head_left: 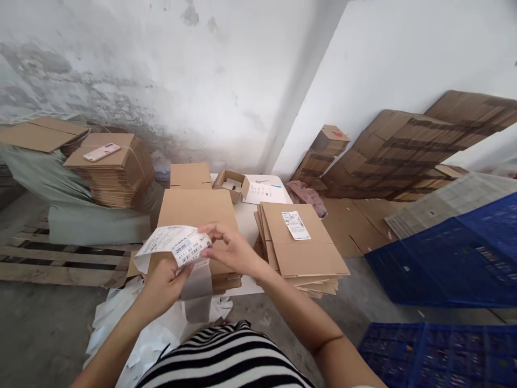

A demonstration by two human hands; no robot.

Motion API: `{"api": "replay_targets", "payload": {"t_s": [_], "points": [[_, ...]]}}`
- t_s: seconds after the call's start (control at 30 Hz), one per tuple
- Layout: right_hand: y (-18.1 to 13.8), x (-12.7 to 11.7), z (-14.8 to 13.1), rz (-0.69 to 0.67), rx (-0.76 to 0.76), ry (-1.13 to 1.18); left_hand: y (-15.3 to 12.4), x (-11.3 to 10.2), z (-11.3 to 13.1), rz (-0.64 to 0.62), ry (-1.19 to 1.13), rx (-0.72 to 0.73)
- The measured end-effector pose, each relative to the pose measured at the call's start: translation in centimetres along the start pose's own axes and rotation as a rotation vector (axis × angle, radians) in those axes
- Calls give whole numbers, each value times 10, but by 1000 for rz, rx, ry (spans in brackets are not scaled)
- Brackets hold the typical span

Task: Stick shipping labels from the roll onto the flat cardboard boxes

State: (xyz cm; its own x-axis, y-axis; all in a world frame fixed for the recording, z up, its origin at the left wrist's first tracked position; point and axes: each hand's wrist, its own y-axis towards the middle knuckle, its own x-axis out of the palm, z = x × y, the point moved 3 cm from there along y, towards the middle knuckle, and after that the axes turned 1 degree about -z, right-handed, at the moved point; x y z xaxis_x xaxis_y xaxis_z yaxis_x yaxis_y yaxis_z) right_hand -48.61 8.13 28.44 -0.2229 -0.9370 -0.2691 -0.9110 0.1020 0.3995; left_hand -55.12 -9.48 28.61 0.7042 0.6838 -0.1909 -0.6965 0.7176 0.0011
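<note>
Both my hands grip a strip of printed shipping labels (172, 241) above the left stack of flattened cardboard boxes (197, 207). My left hand (165, 283) pinches the strip's lower edge from below. At its right end, the fingers of my right hand (226, 248) are closed on the strip. A length of greyish backing paper (197, 296) hangs down below the hands. To the right lies another stack of flattened boxes (307, 253), with a white label (296, 225) stuck on its top sheet.
An open small box (232, 184) and a printed sheet (264, 193) lie at the back of the white table (247, 218). Crumpled white paper (109, 323) covers the floor at left. A phone (102, 152) rests on bundled cardboard. Blue crates (444, 258) stand at right.
</note>
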Motion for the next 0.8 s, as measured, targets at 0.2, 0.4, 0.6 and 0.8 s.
{"api": "replay_targets", "payload": {"t_s": [0.2,0.4,0.6,0.8], "points": [[11,40,-17,-11,-114,-1,-5,-18,4,329,-716,-291],[21,63,-21,-36,-53,-44,-3,-22,-8,392,-782,-300],[26,50,-31,-45,-131,-99,-7,-46,-9,388,-934,-250],[44,66,-22,-202,-32,23,-7,-43,-8,476,-1002,-280]]}}
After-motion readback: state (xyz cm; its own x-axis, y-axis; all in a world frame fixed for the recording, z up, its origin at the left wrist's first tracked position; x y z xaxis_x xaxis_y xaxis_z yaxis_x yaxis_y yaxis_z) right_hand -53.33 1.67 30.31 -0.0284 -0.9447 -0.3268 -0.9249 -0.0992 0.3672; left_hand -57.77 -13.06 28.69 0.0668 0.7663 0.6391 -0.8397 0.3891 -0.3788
